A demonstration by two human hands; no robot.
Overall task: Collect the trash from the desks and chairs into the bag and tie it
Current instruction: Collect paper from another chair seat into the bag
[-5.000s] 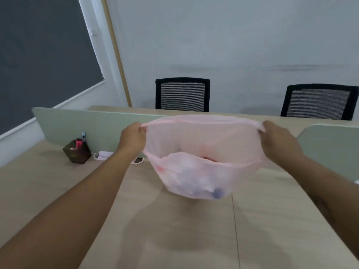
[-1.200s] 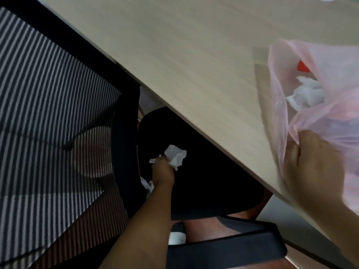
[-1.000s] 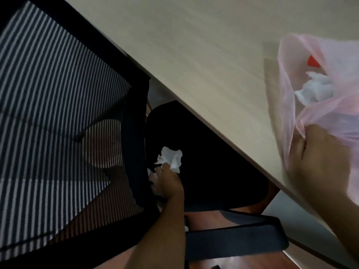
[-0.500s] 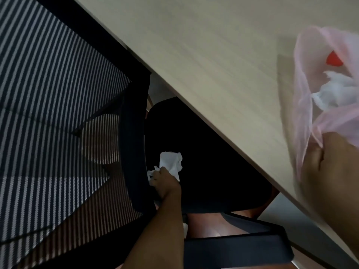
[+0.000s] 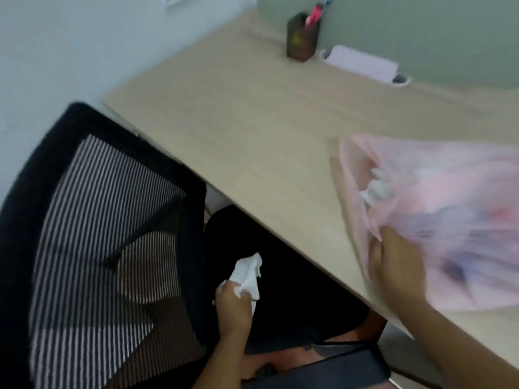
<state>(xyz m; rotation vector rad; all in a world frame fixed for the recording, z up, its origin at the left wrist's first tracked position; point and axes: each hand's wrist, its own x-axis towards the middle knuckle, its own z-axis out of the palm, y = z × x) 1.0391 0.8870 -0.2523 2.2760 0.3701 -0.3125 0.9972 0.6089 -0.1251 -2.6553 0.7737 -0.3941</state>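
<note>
Left hand (image 5: pixel 232 307) low and reaching forward and down, forearm bare and rising from the bottom edge, fingers (image 5: pixel 238 291) curled tight in a closed grip around something white and crumpled. Right hand (image 5: pixel 394 262) higher and further right, forearm bare and slanting in from the lower right corner, knuckles up, fingers bunched shut in a fist on thin pink film.

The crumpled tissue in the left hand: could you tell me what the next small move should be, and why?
Probably lift the white tissue over the desk edge into the pink bag. The left hand already grips it above the chair seat, and the right hand holds the bag at its edge.
</note>
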